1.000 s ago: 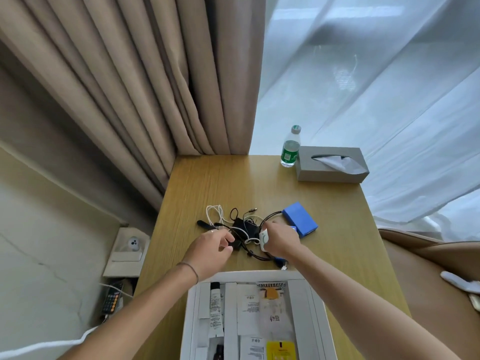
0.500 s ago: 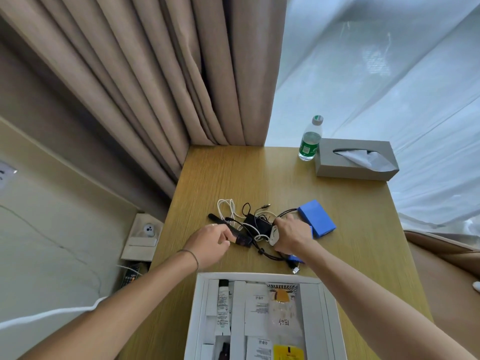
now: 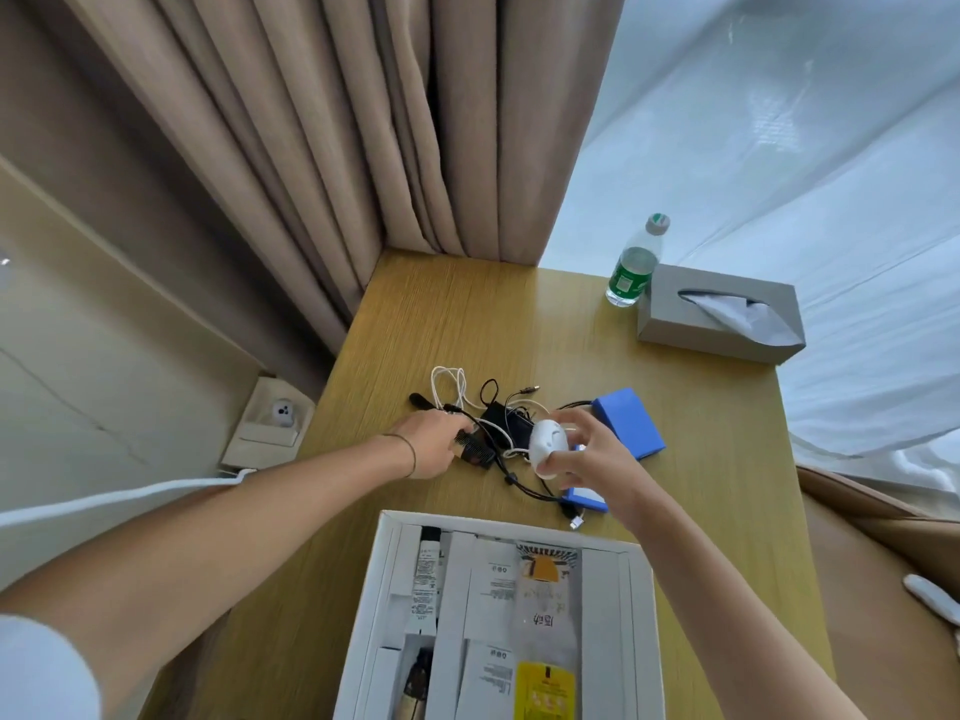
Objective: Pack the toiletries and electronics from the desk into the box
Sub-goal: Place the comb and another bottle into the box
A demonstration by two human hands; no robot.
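Note:
A tangle of black and white cables [image 3: 493,413] with a black adapter lies mid-desk. My right hand [image 3: 587,454] grips a white oval charger [image 3: 545,444], lifted slightly above the tangle, its white cord trailing left. My left hand [image 3: 431,444] rests on a black comb [image 3: 475,452] at the tangle's left edge, fingers closed on it. A blue flat case [image 3: 631,423] lies right of the cables, a second blue item [image 3: 587,498] under my right wrist. The white box [image 3: 387,589] near me holds tubes, sachets and small cartons.
A green-labelled water bottle [image 3: 634,267] and a grey tissue box [image 3: 722,314] stand at the desk's far right. Beige curtains [image 3: 363,148] hang behind. A wall socket panel [image 3: 275,418] sits left of the desk. A tan chair [image 3: 883,563] is on the right.
My right hand has lifted the white charger off the cable pile and turned it into view. My left hand stays on the comb. The camera view shifted left.

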